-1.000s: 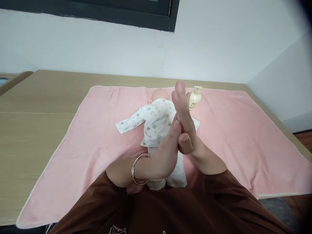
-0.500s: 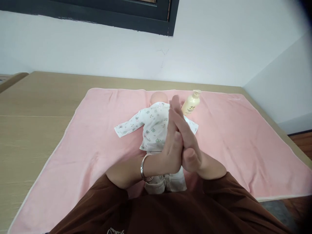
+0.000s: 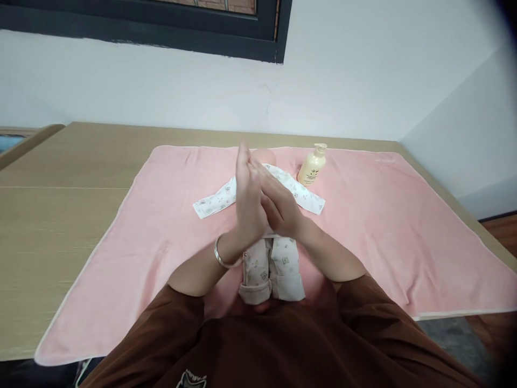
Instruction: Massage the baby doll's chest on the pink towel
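Note:
My left hand (image 3: 248, 199) and my right hand (image 3: 283, 207) are pressed palm to palm, fingers stretched out and pointing up and away from me. A silver bangle (image 3: 218, 252) circles my left wrist. Neither hand shows anything held. Beneath them lies what looks like a baby doll (image 3: 264, 156), its head at the far side. It wears a white patterned top (image 3: 310, 199) with sleeves spread, and matching trousers (image 3: 285, 264) with turned-up cuffs. My hands hide most of its torso. A pale yellow pump bottle (image 3: 312, 168) stands just right of its shoulder.
A pink blanket (image 3: 383, 231) with white edging covers much of the wooden tabletop (image 3: 81, 226). Behind the table rises a white wall (image 3: 343, 81) with a dark window frame (image 3: 226, 40). Another wall meets it at the right.
My joined hands have moved left and farther from me, and the right hand has turned more across the left. More of the trousers shows now. The camera view has shifted slightly.

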Available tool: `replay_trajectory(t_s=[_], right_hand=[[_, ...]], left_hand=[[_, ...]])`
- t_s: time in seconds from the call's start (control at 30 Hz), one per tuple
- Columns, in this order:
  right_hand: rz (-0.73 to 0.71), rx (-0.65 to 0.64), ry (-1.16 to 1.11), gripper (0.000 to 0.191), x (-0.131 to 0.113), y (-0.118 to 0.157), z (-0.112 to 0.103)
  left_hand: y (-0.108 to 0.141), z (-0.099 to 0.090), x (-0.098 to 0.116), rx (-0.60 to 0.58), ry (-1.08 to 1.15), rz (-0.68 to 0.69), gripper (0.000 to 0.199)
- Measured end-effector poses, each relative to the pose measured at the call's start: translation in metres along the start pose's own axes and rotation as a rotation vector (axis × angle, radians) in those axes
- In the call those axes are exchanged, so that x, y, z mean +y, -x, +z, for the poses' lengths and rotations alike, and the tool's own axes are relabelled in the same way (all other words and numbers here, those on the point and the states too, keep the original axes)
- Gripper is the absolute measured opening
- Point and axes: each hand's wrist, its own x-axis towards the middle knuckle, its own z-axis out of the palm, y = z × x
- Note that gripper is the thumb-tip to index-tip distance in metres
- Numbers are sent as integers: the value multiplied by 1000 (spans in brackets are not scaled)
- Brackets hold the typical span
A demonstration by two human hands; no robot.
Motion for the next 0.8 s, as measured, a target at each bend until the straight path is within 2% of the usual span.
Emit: replay_trajectory(t_s=[0.07,0.13,0.23,0.3,0.4,0.5,0.6,0.67,0.7,0.73,0.8], right_hand=[[146,-108,50,61,13,-5,0],[297,-195,171,54,24,-7,5],[291,-251,413,49,37,-5,23],[239,-299,518,49,45,-4,34],[256,-365,517,50,63,-3,37],[317,-404,458,51,87,-6,27],[529,-308,533,61,99,-5,21],[694,-239,632,69,95,-1,25],[721,-227,673,70,89,1,29],[697,-236,699,69,83,4,34],[546,-284,698,61,74,7,41]], left_hand=[[-22,-3,-29,115,-6,-88,48],[-40,-6,-60,159,-40,-214,45],[-53,-10,-99,190,-98,-349,36],[-52,-11,-115,178,-94,-339,32],[-46,-10,-127,175,-108,-268,28],[-41,-11,-132,153,-146,-231,28],[-39,-12,-136,130,-199,-226,30],[-39,-13,-138,133,-236,-231,30],[-39,-13,-138,137,-245,-233,29],[-39,-13,-139,143,-245,-236,28],[-39,-12,-139,153,-230,-249,27]])
